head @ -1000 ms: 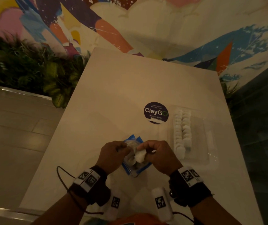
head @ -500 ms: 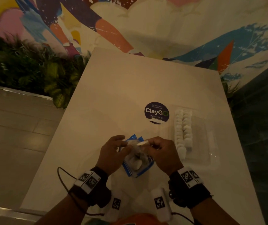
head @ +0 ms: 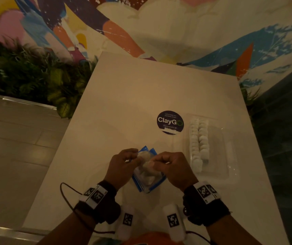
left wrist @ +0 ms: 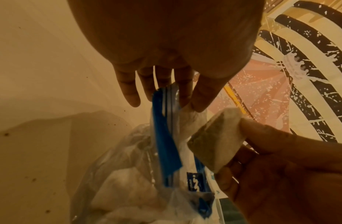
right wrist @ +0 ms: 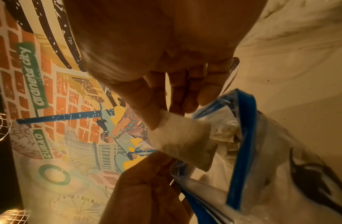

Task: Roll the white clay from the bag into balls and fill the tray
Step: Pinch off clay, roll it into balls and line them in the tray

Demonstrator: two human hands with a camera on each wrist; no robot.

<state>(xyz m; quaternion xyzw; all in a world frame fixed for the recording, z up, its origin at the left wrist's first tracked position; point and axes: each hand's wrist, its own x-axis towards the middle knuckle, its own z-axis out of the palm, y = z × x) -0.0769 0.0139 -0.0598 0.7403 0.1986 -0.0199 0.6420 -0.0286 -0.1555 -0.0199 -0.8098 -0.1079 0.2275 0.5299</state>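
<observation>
A clear zip bag with a blue rim lies on the white table and holds lumps of white clay. My left hand pinches the bag's blue rim and holds the mouth up. Just above the mouth, my right hand pinches a small flat piece of white clay between thumb and fingers; the piece also shows in the left wrist view. The clear tray sits to the right with two rows of clay balls along its left side.
A round dark ClayGo sticker is stuck to the table beyond the bag. Green plants border the table's left side, and a painted mural wall stands behind. A cable runs from my left wrist strap.
The clay lump held between both hands has dropped back into the bag. My right hand has come away with a small piece of it. My left hand now pinches the bag's rim.
</observation>
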